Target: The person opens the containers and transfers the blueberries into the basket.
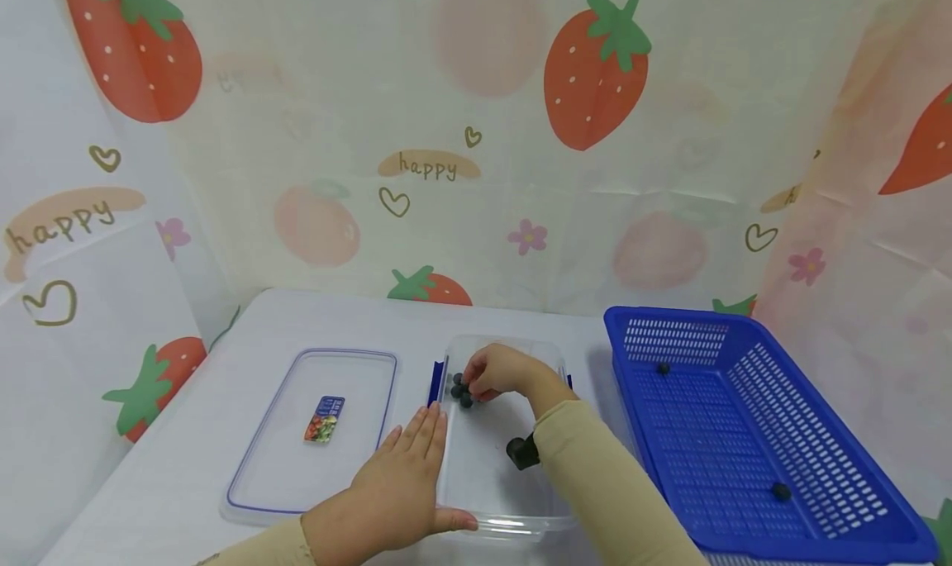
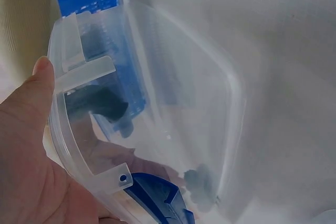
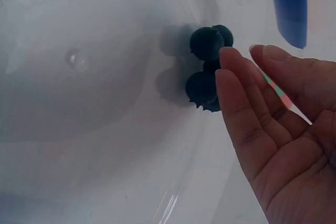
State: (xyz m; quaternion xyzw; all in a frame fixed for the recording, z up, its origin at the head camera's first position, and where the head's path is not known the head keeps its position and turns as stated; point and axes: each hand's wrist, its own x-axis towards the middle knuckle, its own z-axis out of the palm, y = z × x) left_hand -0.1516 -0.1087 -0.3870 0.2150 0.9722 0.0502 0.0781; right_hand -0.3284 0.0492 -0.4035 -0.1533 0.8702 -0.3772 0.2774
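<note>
Several blueberries lie grouped at the far left of a clear plastic box. My right hand is inside the box with its fingertips right at these berries. In the right wrist view, the thumb stands apart from the fingers of the right hand, and the blueberries sit just beyond the fingertips. My left hand rests along the box's left side, fingers straight, thumb over the near rim. A blue clip hangs beside it in the left wrist view.
Left of the box lies its clear lid with a blue-lined edge and a printed label. A blue slotted basket stands on the right, with one blueberry at its back and another blueberry nearer. A printed curtain hangs behind.
</note>
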